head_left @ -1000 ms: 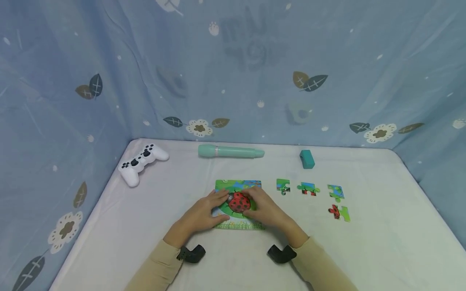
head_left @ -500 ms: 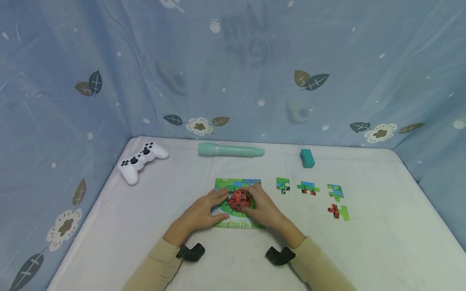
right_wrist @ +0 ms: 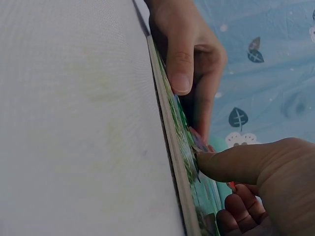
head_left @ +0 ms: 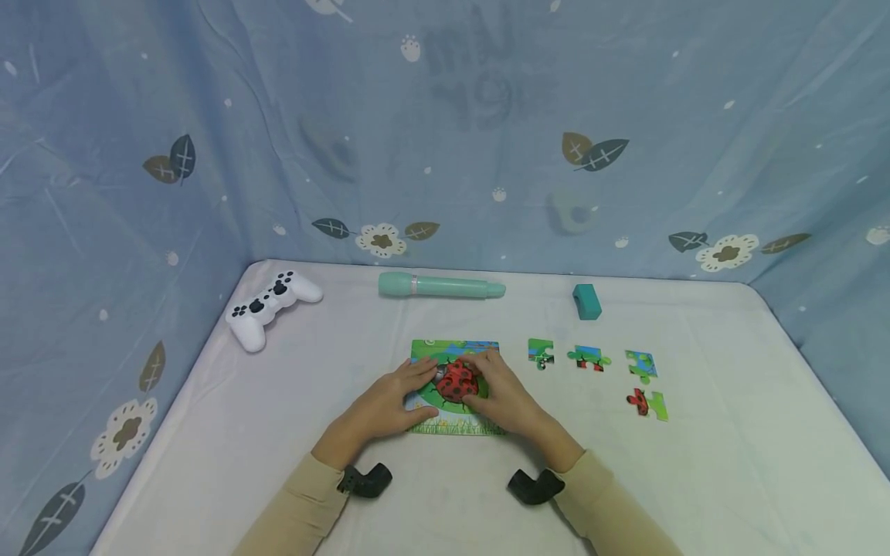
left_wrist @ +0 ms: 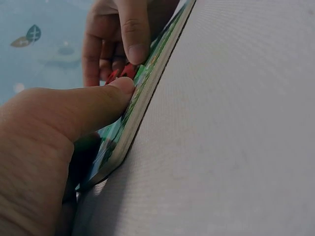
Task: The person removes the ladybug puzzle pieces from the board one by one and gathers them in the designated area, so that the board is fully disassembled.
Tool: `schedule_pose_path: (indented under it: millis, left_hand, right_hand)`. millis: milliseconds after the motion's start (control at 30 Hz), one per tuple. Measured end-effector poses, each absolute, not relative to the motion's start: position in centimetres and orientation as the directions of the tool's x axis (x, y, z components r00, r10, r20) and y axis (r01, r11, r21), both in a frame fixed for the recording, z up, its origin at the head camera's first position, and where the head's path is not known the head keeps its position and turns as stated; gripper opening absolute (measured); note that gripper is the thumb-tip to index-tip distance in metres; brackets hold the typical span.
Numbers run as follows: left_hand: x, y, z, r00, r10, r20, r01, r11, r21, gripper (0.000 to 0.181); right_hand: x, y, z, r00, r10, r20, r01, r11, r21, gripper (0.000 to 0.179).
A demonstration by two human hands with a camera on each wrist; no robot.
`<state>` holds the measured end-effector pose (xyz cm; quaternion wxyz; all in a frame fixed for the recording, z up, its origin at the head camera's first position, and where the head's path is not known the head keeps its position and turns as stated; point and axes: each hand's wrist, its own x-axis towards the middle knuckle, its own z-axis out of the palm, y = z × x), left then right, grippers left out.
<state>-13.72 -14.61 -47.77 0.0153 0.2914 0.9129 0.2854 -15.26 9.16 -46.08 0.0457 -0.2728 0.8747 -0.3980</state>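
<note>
In the head view a puzzle board (head_left: 455,425) with a ladybug picture lies flat on the table. My left hand (head_left: 385,403) rests on the board's left side, its fingers and thumb spread. From the right, my right hand (head_left: 506,394) bends its thumb and fingers over the ladybug (head_left: 453,388). Between them it pinches a puzzle piece (right_wrist: 196,142), which stands tilted above the board in the right wrist view. The right palm and fingers hide part of this piece in the head view.
Several loose puzzle pieces lie right of the board, among them a green one (head_left: 539,351) and a red-and-green one (head_left: 648,405). Behind are a mint-green tube (head_left: 441,286) and a teal block (head_left: 587,302). A white game controller (head_left: 271,309) sits at the back left, before a blue curtain (head_left: 445,154).
Both hands stay almost where they were on the board. The ladybug picture under the right fingers looks slightly shifted, with a piece's edge showing. The head view has tilted a little.
</note>
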Motion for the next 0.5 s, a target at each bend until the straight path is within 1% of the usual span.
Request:
schedule_pose_path:
  millis: [167, 367, 500]
  left_hand:
    - [-13.7, -14.6, -47.7, -0.830, 0.541, 0.135, 0.521, 0.665, 0.535, 0.068]
    - [-13.7, -14.7, -47.7, -0.834, 0.537, 0.128, 0.514, 0.670, 0.535, 0.068]
    - [-13.7, -14.7, -47.7, -0.835, 0.538, 0.118, 0.508, 0.669, 0.543, 0.068]
  right_hand:
    - [-15.5, 9.5, -46.0, -0.839, -0.525, 0.146, -0.448, 0.512, -0.733, 0.059]
    - [-15.7, 9.9, -45.7, -0.828, -0.548, 0.119, -0.438, 0.500, -0.747, 0.059]
    - [-15.9, 10.4, -45.3, -0.834, -0.543, 0.101, -0.421, 0.507, -0.752, 0.059]
